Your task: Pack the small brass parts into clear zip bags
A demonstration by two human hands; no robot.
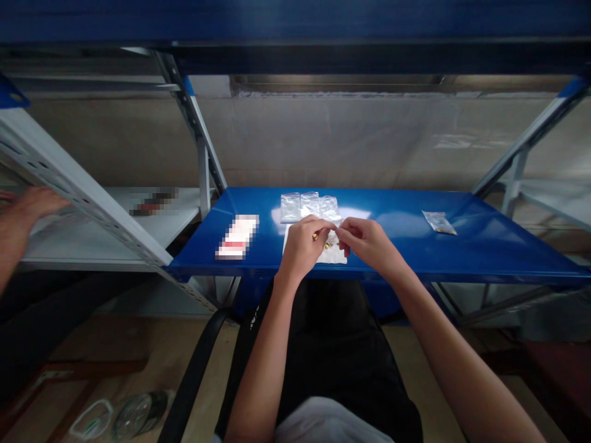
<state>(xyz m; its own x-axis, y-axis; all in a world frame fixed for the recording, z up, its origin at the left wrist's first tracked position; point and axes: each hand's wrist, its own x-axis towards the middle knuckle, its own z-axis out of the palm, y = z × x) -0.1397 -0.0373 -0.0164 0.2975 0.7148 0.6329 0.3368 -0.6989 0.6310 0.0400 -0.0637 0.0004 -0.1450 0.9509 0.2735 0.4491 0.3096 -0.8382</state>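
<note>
My left hand point(302, 245) is closed, with a small shiny yellow piece point(315, 236) showing between its fingers. Thumb and fingertips of my right hand point(364, 241) are pinched together, almost touching the left fingertips; whatever they grip is too small to make out. Beneath both hands lies a white sheet point(339, 258) on the blue shelf point(397, 252). More small yellow pieces point(327, 245) show between the hands, partly hidden by the fingers. Just behind are several clear zip bags point(290, 208) lying flat in an overlapping row.
To the right lies another zip bag point(438, 223) with small contents. A blurred-out white and red item point(237, 237) is at the left. Metal uprights point(194, 123) frame the shelf, and a blue shelf point(295, 31) hangs overhead. Another person's hand point(37, 206) is at the neighbouring grey shelf.
</note>
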